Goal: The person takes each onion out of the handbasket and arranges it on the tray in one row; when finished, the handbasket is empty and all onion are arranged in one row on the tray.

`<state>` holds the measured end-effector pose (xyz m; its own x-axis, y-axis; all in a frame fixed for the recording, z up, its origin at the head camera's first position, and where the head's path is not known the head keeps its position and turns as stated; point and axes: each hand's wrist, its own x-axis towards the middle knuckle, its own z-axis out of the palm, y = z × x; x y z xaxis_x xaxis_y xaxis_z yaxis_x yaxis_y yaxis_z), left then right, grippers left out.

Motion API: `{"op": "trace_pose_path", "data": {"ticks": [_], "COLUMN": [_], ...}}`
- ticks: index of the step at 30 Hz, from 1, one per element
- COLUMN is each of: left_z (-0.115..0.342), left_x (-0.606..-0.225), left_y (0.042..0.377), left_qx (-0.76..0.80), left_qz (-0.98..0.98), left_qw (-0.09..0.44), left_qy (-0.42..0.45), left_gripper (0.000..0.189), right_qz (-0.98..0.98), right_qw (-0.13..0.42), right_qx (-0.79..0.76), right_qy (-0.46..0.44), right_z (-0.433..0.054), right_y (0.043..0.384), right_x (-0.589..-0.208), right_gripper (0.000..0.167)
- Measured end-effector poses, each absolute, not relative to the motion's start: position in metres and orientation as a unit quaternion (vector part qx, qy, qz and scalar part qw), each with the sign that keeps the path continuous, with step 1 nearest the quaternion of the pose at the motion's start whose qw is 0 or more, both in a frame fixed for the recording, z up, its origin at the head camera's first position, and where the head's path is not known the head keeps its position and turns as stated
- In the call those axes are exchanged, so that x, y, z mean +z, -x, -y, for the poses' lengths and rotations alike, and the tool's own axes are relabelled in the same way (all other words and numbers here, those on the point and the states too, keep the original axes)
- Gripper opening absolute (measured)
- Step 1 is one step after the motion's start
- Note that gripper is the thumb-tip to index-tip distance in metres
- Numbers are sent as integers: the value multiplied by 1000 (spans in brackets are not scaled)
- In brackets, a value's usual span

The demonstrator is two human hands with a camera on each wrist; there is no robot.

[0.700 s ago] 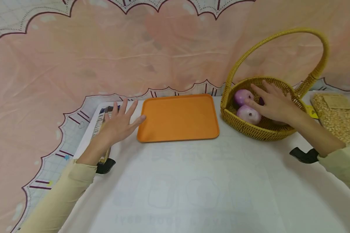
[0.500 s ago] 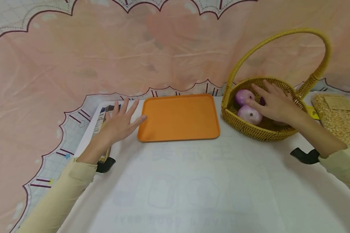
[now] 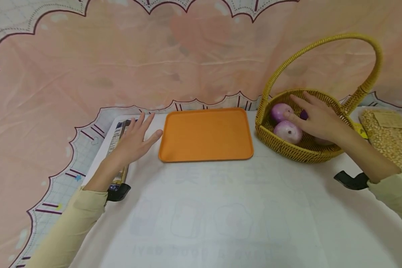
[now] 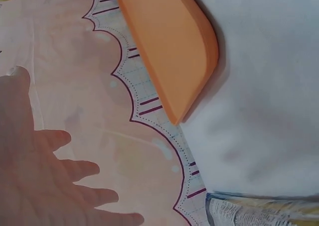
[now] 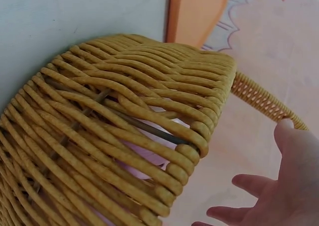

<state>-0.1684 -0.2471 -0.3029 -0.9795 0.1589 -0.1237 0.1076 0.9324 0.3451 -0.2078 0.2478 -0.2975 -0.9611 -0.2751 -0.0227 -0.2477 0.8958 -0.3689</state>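
My left hand (image 3: 130, 143), fingers spread, hovers over a long printed packet (image 3: 120, 136) at the table's left side; it holds nothing. To its right lies an orange tray (image 3: 206, 134), its near left corner also in the left wrist view. My right hand (image 3: 321, 119) reaches over the rim of a yellow woven basket (image 3: 298, 153) with a tall arched handle (image 3: 376, 69). Its fingers are extended above purple onions (image 3: 288, 132). Part of the basket's contents is hidden beneath that hand. The right wrist view shows the basket's woven side, with purple showing through the gaps.
A clear bag of yellow kernels (image 3: 388, 130) lies right of the basket, with a small yellow label (image 3: 360, 129) beside it. Behind the white-covered table (image 3: 221, 208) hangs a pink patterned cloth (image 3: 187, 56). Dark straps hang below both wrists.
My left hand has drawn slightly left, its thumb now off the tray's edge in the head view. The right hand stays over the basket; the whole head view has shifted a little.
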Motion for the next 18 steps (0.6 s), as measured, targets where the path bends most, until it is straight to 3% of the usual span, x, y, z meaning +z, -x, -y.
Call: {"op": "trace_pose_path", "data": {"ticks": [10, 18], "left_z": [249, 251], "left_x": [-316, -321], "left_y": [173, 176], "left_qx": [278, 328], "left_qz": [-954, -934], "left_qw": [54, 87], "left_qy": [-101, -112], "left_gripper": [77, 71], "right_qz": [-960, -946], "right_qw": [50, 38], "right_qx": [-236, -277], "right_qy": [142, 162], "right_z": [-246, -248], "right_y": [206, 208], "right_x": [-294, -292], "right_gripper": [78, 73]}}
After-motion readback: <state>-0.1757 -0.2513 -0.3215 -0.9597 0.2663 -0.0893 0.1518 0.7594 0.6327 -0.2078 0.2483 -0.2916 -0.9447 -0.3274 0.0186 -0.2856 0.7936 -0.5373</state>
